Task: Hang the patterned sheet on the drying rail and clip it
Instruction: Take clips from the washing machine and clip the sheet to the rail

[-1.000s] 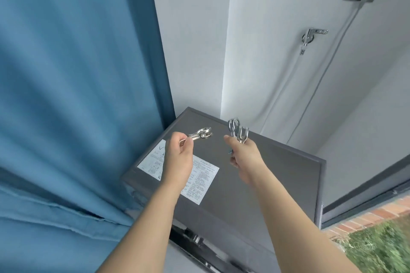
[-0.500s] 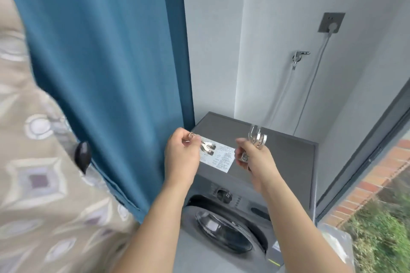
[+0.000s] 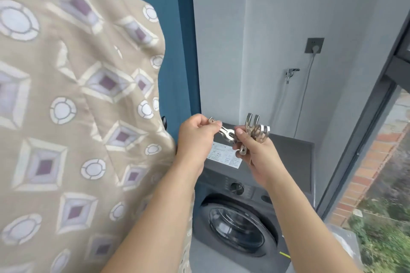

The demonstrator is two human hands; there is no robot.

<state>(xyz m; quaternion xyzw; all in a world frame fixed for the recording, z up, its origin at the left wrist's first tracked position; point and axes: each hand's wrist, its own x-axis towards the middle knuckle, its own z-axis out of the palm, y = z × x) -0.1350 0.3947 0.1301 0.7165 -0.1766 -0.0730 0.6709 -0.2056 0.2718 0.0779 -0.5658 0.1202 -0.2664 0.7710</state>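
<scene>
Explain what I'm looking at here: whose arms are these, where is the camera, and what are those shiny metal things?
No machine here: a person wears a camera on the head, so you look down along their own arms. The left hand pinches one metal clip. The right hand holds a bunch of clips. On the left hangs the patterned sheet, in front of a blue curtain. Below is a grey washing machine with a paper label on its top. The drying rail is out of view.
</scene>
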